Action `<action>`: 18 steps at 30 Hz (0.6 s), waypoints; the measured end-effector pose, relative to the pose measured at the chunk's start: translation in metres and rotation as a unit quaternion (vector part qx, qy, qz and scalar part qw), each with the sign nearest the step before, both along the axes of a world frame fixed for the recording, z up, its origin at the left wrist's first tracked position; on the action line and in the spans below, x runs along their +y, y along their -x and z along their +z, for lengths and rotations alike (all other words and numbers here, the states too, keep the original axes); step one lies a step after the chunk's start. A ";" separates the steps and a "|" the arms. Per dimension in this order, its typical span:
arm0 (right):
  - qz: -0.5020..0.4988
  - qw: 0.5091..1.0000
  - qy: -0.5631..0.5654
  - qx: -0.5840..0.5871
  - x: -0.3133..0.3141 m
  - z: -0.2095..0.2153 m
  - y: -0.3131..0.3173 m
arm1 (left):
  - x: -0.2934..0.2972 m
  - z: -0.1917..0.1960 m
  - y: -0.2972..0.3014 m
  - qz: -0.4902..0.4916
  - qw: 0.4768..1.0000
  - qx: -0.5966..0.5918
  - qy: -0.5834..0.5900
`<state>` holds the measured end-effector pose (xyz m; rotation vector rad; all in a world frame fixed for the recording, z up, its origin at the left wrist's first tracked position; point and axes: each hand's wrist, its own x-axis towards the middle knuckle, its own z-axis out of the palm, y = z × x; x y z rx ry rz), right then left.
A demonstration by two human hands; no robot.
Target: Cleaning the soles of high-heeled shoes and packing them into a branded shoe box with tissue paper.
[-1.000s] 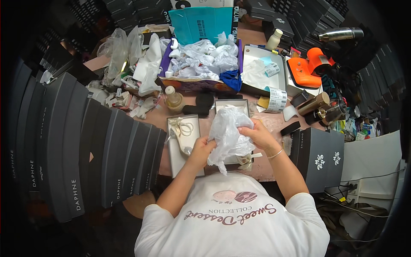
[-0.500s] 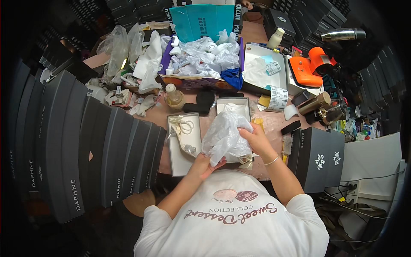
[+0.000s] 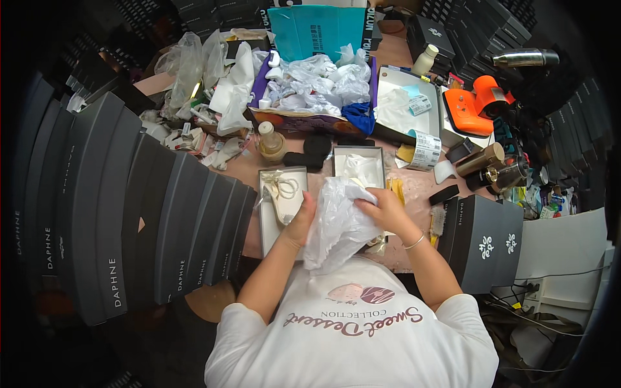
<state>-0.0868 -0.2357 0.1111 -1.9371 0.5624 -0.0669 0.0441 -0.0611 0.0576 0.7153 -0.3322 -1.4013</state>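
Both hands hold a crumpled white plastic bag (image 3: 337, 223) just above the table's near edge. My left hand (image 3: 302, 218) grips its left side and my right hand (image 3: 381, 210) grips its upper right. Left of the bag lies an open grey box (image 3: 272, 216) with pale sandals (image 3: 282, 191) in it. Behind the bag stands a second open box (image 3: 359, 161) lined with white paper. The bag hides whatever is under it.
Rows of dark grey shoe boxes (image 3: 123, 213) stand on my left and a stack (image 3: 482, 239) on my right. Farther back are a box of white bags (image 3: 317, 90), a small bottle (image 3: 270, 140), a label roll (image 3: 425, 149) and an orange tool (image 3: 475, 103).
The bag has come lower and closer to me. My left hand moved up from under it to its left side; the right hand shifted slightly left along the top.
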 end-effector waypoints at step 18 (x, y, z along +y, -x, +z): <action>0.262 0.840 0.472 -0.062 0.005 -0.001 0.031 | 0.008 -0.042 -0.003 0.016 0.992 0.098 -0.083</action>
